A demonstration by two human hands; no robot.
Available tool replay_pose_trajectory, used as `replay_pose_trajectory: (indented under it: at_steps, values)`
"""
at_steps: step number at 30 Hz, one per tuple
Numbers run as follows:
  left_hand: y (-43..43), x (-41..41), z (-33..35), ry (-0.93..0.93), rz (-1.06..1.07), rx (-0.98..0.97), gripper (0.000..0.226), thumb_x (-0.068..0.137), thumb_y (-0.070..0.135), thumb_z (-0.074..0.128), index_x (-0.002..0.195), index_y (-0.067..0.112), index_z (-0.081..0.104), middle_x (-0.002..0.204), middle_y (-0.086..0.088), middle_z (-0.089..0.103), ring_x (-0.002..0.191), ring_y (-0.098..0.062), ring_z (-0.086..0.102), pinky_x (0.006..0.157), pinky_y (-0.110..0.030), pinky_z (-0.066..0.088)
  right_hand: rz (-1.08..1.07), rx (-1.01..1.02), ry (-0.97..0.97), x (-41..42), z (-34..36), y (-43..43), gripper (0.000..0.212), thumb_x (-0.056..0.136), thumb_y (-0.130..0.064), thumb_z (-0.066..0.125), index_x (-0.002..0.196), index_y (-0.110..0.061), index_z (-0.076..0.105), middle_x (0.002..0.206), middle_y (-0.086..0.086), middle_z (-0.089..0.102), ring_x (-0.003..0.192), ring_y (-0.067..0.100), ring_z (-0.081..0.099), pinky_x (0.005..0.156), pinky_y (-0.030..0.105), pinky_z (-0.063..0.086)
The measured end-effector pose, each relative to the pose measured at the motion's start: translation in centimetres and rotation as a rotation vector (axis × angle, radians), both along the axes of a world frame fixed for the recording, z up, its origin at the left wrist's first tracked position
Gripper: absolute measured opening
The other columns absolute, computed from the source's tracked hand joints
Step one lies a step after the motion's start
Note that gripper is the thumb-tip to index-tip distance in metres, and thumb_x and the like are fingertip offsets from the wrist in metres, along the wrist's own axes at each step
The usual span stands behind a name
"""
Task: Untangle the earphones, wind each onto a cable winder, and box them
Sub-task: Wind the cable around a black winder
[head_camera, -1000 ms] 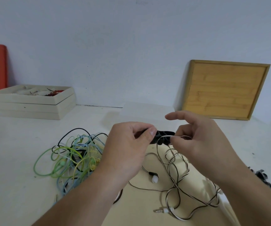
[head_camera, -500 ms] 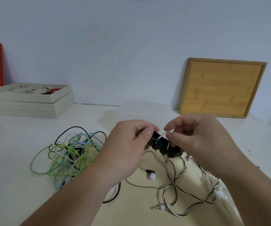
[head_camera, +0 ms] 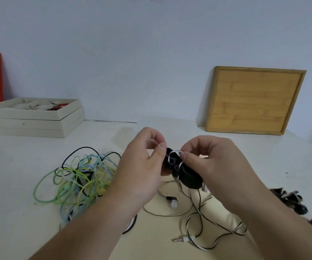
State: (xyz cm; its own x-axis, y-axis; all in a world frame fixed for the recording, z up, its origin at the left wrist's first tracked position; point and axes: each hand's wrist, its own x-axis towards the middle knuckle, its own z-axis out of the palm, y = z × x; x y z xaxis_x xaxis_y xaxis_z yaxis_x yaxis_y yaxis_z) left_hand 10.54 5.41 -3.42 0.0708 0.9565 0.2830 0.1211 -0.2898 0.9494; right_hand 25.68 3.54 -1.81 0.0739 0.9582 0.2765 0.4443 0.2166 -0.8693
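Head view: both hands are raised over the table (head_camera: 20, 184) and meet at centre.
Left hand (head_camera: 142, 166): thumb and curled fingers pinch the upper-left end of the black winder (head_camera: 189, 178).
Winder axis: slants from the left thumb down toward the right wrist.
Right hand (head_camera: 213, 166): thumb and forefinger pinch a loop of striped cord (head_camera: 176, 151) just over the winder's top.
Slack: hangs below; the earbud (head_camera: 173, 202) and plug (head_camera: 178, 240) lie free on the table.
Room: the green-blue tangle (head_camera: 80, 175) lies left, well apart; the box (head_camera: 29, 121) sits far left by the wall.
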Motion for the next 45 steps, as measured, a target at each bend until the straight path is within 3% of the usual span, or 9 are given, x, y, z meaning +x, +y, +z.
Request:
replay_pose_trajectory:
  at_steps: [7,10,15,19,30,34,39,42,45]
  values:
    - [-1.2,0.2,0.7,0.030,-0.073,0.000,0.017,0.081,0.023,0.078,0.094,0.028,0.068,0.083,-0.001,0.077,0.059,-0.006,0.067,0.046,-0.013,0.043,-0.157,0.037,0.164,-0.3,-0.5,0.5,0.017,0.088,-0.017,0.071,0.072,-0.015,0.069,0.054,-0.008,0.062,0.041,0.002,0.050,0.039,0.012,0.033]
    - [-1.1,0.0,1.0,0.020,-0.088,-0.026,0.020,0.078,0.016,0.081,0.093,0.025,0.072,0.078,-0.002,0.078,0.071,-0.014,0.074,0.060,-0.014,0.053,-0.120,0.018,0.188,-0.1,-0.4,0.2,0.016,0.089,-0.014,0.070,0.072,-0.013,0.070,0.056,-0.004,0.065,0.043,0.006,0.053,0.039,0.015,0.036]
    - [-0.6,-1.2,1.5,0.125,-0.126,-0.053,0.020,0.075,0.019,0.083,0.089,0.029,0.074,0.080,-0.002,0.078,0.085,-0.045,0.068,0.077,-0.039,0.051,0.026,-0.060,0.505,1.6,1.2,0.2,0.011,0.085,-0.003,0.069,0.074,-0.004,0.068,0.061,0.010,0.068,0.060,0.019,0.070,0.060,0.028,0.060]
    - [-0.4,-1.7,1.8,0.213,-0.195,-0.083,0.029,0.062,0.029,0.085,0.089,0.032,0.075,0.094,0.000,0.078,0.092,-0.049,0.067,0.093,-0.064,0.049,0.047,-0.031,0.758,3.9,2.5,0.6,0.015,0.069,-0.014,0.066,0.081,-0.006,0.065,0.055,0.001,0.059,0.048,0.010,0.060,0.042,0.017,0.047]
    - [0.9,-3.5,1.7,0.443,-0.281,-0.040,0.029,0.062,0.024,0.076,0.089,0.035,0.073,0.099,-0.002,0.076,0.092,-0.029,0.072,0.090,-0.051,0.057,-0.111,0.414,1.245,12.2,2.7,2.5,0.026,0.066,-0.014,0.073,0.086,-0.018,0.056,0.061,-0.010,0.063,0.059,0.004,0.062,0.058,0.014,0.047]
    - [1.1,-3.7,1.6,0.452,-0.306,-0.073,0.027,0.064,0.024,0.074,0.089,0.035,0.074,0.102,0.000,0.075,0.087,-0.028,0.073,0.082,-0.046,0.060,-0.185,0.452,1.134,12.9,1.9,3.2,0.009,0.096,-0.011,0.058,0.090,-0.017,0.057,0.062,-0.012,0.063,0.060,0.001,0.062,0.061,0.012,0.046]
    - [1.4,-4.2,1.6,0.416,-0.300,-0.082,0.026,0.068,0.019,0.074,0.089,0.033,0.074,0.105,-0.001,0.075,0.092,-0.031,0.072,0.084,-0.048,0.057,-0.438,0.281,0.911,13.3,1.4,3.5,0.011,0.092,-0.017,0.062,0.083,-0.024,0.063,0.061,-0.010,0.063,0.050,0.004,0.060,0.050,0.016,0.046]
    - [1.5,-4.6,1.7,0.420,-0.295,-0.080,0.027,0.072,0.016,0.076,0.093,0.034,0.074,0.106,0.002,0.075,0.096,-0.026,0.072,0.089,-0.050,0.057,-0.632,0.108,0.464,13.1,1.1,3.2,0.019,0.089,-0.015,0.064,0.071,-0.021,0.065,0.066,-0.001,0.063,0.051,0.012,0.061,0.049,0.022,0.049]
    - [1.4,-4.7,1.6,0.413,-0.294,-0.086,0.028,0.070,0.019,0.076,0.093,0.035,0.074,0.107,0.002,0.075,0.096,-0.022,0.072,0.090,-0.050,0.057,-0.712,-0.109,-0.294,11.3,1.1,2.3,0.014,0.085,-0.026,0.066,0.072,-0.023,0.068,0.074,0.002,0.067,0.070,0.029,0.065,0.070,0.043,0.057]
